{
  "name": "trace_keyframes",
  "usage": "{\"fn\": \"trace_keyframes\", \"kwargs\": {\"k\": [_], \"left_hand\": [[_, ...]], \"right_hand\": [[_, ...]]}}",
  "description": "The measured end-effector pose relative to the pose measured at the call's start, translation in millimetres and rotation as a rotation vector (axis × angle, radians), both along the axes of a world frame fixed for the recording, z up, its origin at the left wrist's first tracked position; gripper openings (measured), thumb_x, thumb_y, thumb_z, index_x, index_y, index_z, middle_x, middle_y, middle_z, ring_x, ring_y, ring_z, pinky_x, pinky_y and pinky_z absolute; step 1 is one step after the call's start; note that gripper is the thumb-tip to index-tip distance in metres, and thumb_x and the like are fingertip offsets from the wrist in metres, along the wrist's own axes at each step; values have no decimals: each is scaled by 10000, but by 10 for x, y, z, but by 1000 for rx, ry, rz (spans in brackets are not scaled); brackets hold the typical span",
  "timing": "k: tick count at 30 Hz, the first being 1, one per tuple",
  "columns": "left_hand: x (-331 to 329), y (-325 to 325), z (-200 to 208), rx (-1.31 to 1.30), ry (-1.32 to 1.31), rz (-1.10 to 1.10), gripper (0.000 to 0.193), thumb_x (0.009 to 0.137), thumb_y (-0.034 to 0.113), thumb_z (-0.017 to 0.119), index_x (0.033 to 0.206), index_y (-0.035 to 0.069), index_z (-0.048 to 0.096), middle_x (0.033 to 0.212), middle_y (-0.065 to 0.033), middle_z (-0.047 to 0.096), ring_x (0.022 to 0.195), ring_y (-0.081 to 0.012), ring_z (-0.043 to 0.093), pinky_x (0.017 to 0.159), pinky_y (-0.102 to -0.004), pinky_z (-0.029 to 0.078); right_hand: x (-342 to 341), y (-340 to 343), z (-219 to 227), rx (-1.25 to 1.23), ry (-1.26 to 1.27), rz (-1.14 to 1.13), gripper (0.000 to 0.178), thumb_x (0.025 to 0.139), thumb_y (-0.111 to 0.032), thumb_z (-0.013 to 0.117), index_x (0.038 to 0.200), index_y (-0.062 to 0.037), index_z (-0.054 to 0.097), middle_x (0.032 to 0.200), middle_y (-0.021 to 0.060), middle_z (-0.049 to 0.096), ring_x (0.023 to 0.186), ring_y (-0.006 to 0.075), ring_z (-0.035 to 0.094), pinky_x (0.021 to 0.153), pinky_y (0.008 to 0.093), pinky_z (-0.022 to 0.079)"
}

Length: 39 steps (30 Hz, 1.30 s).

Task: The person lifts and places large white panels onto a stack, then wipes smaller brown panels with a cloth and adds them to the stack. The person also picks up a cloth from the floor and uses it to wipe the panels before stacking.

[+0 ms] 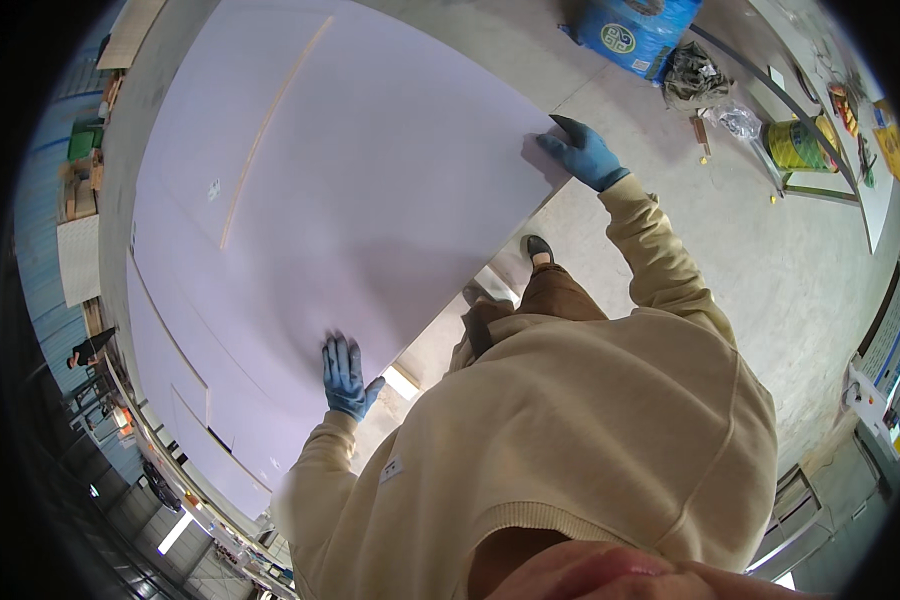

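A large, flat, pale lilac panel (370, 150) spreads in front of me and to my left, with a thin tan strip (275, 135) lying along its surface. My left hand (345, 380), in a blue work glove, rests palm down near the panel's close edge, its fingers stretched out. At the panel's right corner is my gloved right hand (590, 158). Its thumb lies over the top and the other fingers go round the edge, partly hidden.
On the floor beyond the right corner stand a blue bag (635, 40) and a crumpled dark plastic bag (695, 78). A bench (875, 215) with a yellow-green spool (802, 146) is at the right. Stacked boards (78, 258) and a distant person (92, 347) are at the far left.
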<state>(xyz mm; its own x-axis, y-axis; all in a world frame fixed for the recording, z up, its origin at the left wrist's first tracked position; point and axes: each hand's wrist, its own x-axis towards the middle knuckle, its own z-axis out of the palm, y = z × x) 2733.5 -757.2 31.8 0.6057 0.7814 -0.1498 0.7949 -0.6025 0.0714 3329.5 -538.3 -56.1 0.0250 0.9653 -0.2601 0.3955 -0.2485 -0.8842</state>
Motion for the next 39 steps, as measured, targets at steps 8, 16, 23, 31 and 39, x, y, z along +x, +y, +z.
{"fn": "trace_keyframes", "kwargs": {"k": [8,16,23,31,39], "left_hand": [[21,28,101,-48,-46,58,1082,723,461,840,1541,-64,366,1610,-355,315,1480,-568,308,1222,-663,270],[-25,108,228,-118,-11,93,1023,745,493,798,1536,-42,428,1630,-279,353,1530,-472,306,1275,-575,237],[-178,-73,200,-37,18,76,1073,730,501,798,1587,-7,398,1650,-217,372,1542,-404,333,1278,-558,246],[-209,-175,294,-93,-79,166,1133,657,550,869,1559,19,437,1634,-225,381,1544,-421,308,1276,-559,249],[-393,-452,-21,193,66,1121,952,936,558,632,1657,82,232,1682,-277,257,1559,-481,234,1256,-559,238]], "right_hand": [[55,-81,-145,88,421,36,544,1033,-202,680,1493,33,510,1306,114,683,1205,168,621,1051,319,497],[359,82,-468,148,129,39,546,1041,-72,648,1540,49,460,1535,108,537,1369,174,498,1174,318,382],[359,107,-588,154,291,79,603,1051,-76,631,1586,42,380,1561,130,484,1347,175,497,1114,307,435],[492,136,-717,296,-96,114,596,1063,-186,649,1555,60,418,1526,155,537,1325,219,532,1143,343,421],[311,63,-707,125,77,-45,363,1053,-254,669,1298,14,680,1212,129,729,1096,205,663,957,336,544]]}}
